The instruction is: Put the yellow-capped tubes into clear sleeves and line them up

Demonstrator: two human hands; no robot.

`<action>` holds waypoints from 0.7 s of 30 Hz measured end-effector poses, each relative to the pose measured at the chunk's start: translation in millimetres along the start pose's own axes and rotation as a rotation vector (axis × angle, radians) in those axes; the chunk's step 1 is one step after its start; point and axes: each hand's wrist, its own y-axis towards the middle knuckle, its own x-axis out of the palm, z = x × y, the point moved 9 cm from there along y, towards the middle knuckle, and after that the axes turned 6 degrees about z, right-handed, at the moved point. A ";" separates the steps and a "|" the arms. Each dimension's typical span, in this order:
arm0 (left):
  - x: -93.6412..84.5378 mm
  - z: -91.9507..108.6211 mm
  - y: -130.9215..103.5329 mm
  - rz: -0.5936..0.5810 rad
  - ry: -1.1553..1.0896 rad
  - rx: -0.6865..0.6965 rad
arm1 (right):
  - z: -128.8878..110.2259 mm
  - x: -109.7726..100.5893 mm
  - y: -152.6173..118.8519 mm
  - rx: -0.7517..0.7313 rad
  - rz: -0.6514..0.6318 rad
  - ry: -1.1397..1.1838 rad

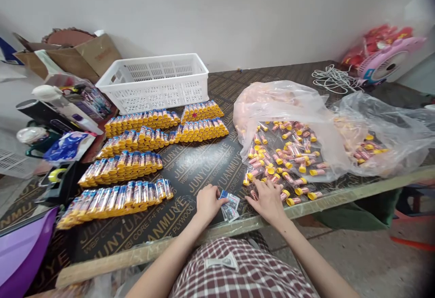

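My left hand (210, 202) is near the table's front edge, its thumb and fingers pinched on a small printed label (229, 202); more such labels lie beneath it. To the right, my right hand (268, 199) reaches over the near side of a loose pile of clear tubes with yellow caps (295, 150). Its fingers are spread; a tube lies by the thumb, and whether the fingertips grip one is hard to see. On the left, wrapped tubes with blue tops and yellow ends (132, 196) lie in several stacked rows.
A white plastic basket (156, 91) stands behind the rows. Clear plastic bags (278, 103) surround the loose tubes. A pink fan (385, 64) and coiled cable (336, 79) are at the back right. Cardboard (91, 57), bottles and a purple bin (27, 257) are at the left.
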 end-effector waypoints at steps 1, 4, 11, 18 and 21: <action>1.0 1.3 -1.7 0.011 -0.012 0.007 | 0.7 1.9 -2.2 0.002 -0.019 -0.006; 1.0 -0.9 -3.8 0.049 -0.091 -0.008 | 0.9 3.8 -5.0 0.005 -0.047 0.029; -1.2 -13.6 3.5 -0.147 -0.208 0.025 | -2.8 -12.3 6.3 0.080 0.050 0.412; -8.1 -4.2 -6.2 -0.054 -0.095 0.154 | -13.5 -1.1 9.7 0.223 0.086 0.709; -13.7 -4.8 -10.8 0.056 -0.158 0.147 | -16.9 -5.2 11.3 0.266 0.124 0.766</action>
